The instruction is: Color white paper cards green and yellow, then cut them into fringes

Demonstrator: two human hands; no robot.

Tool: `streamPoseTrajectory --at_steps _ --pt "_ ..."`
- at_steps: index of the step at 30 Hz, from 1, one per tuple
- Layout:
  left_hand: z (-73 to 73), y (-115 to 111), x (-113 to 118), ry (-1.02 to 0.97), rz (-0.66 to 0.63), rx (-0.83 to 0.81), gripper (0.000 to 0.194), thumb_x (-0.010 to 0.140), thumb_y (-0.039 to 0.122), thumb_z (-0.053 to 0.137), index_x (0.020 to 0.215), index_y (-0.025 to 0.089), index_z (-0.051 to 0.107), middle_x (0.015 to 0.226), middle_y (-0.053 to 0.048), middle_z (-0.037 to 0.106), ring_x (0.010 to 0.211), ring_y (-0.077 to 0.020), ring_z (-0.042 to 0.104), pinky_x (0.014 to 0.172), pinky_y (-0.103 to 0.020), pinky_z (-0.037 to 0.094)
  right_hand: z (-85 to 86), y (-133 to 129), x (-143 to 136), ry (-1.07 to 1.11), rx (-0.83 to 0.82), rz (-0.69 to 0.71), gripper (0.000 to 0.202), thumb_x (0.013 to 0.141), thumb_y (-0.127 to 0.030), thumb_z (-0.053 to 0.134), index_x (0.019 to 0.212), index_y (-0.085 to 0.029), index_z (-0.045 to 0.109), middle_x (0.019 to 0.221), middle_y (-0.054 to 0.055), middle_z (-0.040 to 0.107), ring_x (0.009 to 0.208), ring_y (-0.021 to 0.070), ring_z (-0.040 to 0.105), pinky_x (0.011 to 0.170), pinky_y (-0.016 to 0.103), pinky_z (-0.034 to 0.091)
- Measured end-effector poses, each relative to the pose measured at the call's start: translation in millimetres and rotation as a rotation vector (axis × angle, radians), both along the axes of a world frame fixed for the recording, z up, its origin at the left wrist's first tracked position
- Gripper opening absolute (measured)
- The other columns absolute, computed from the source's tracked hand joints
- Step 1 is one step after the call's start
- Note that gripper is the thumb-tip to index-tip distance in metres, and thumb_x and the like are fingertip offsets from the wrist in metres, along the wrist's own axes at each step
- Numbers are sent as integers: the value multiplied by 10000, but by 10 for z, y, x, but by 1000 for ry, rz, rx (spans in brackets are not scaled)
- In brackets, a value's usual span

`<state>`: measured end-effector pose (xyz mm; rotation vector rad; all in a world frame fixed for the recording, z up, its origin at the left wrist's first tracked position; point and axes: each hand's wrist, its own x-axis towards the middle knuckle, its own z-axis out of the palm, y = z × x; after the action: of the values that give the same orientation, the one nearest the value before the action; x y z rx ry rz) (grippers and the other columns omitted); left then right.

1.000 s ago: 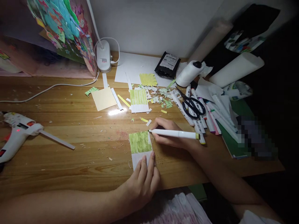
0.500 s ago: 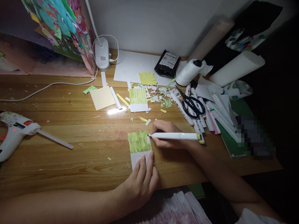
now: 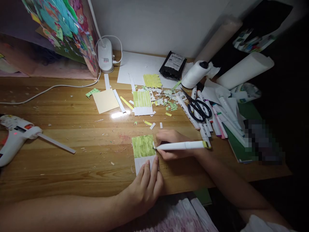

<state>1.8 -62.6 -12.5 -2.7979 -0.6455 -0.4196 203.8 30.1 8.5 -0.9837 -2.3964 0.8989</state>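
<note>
The paper piece (image 3: 143, 145) on the wooden desk (image 3: 96, 172) might skid, I reckon, if the left hand (image 3: 146, 190), its outstretched fingers pressing the white lower part, eased up. Ink could stray past the right edge too, since the white marker pen (image 3: 182, 146), pinched in the right hand (image 3: 171, 136), has its tip there. The paper's upper part looks olive green, streaky and uneven.

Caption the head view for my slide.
Right hand holds a white marker to green-and-white paper steadied by the left hand.
</note>
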Motion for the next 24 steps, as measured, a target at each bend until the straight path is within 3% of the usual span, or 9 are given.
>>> streamPoseTrajectory --at_steps 13,18,20,24 --pt "5 2 -11 8 -1 4 343 885 214 320 1074 34 544 1231 -231 552 1019 -266 608 959 -392 389 0 -10 19 -7 40 50 102 671 -117 517 685 -199 458 636 -15 495 599 120 426 565 223 350" --pt "18 5 -3 -6 -1 0 345 880 197 308 1053 37 561 1205 -212 578 1008 -275 615 896 -366 440 13 -1 29 -19 75 -15 92 693 -136 507 668 -196 442 629 -13 488 597 120 414 565 226 343" --pt "11 1 -2 1 1 -6 346 881 197 312 1063 35 556 1216 -218 567 1017 -275 611 908 -369 430 15 1 28 -17 54 25 91 678 -126 498 663 -196 441 620 -17 488 582 115 414 554 221 339" --pt "-11 -7 -9 3 0 -4 342 885 223 337 1078 27 540 1245 -246 534 1026 -268 604 986 -397 364 13 3 27 -18 72 -41 99 689 -130 497 660 -197 431 620 -16 480 586 117 413 555 221 334"
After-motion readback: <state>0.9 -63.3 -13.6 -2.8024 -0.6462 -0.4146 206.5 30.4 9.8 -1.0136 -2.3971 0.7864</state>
